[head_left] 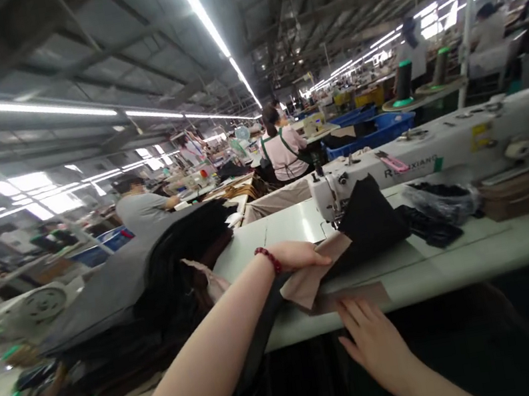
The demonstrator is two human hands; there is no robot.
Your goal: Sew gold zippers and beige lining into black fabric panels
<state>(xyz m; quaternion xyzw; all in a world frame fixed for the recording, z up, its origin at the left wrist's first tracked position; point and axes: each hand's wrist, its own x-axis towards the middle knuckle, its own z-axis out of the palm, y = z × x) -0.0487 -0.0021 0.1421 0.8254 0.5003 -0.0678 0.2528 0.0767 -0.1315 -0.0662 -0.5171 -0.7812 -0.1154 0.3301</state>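
My left hand (299, 254), with a red bead bracelet on the wrist, lies flat with fingers stretched on a beige and black fabric piece (352, 237) on the sewing table (456, 254). The black part of the fabric rises up to the needle area of the white sewing machine (440, 158). My right hand (371, 335) rests at the table's front edge, fingers extended and pressed on the beige strip of the same fabric.
A big heap of dark garments (158, 290) lies on the table to the left. A black bundle in a plastic bag (442, 199) sits under the machine arm. Thread cones (402, 83) stand behind. Other workers (283, 144) sit at tables further back.
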